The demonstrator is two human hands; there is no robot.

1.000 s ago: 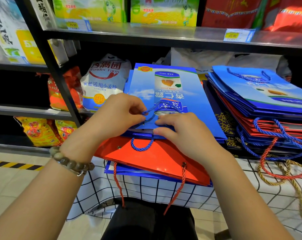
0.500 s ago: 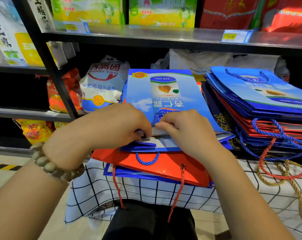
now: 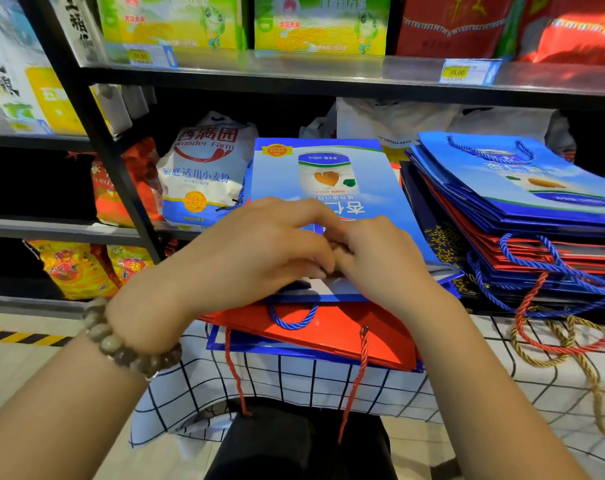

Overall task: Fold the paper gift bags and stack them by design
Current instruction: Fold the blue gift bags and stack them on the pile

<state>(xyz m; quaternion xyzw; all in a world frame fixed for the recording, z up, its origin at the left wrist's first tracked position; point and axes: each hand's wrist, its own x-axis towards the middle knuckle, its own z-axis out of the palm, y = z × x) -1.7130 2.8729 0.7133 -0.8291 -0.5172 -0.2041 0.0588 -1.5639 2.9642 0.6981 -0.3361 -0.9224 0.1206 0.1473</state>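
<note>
I log left hand and right hand meeting fingertip to fingertip, curled, pinching the blue bag at its near edge. It lies atop a red bag, with the bag stack just to the right.

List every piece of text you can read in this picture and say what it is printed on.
"香满园": flour bag.
"Wonder Farm": flour bag.
"家庭适用小麦粉": flour bag.
"45.00": right price tag on the shelf edge.
"240ml", upside down: can pictured on the blue gift bag.
Left price tag: blurred, unreadable.
Green boxes: print too small to read.
</note>
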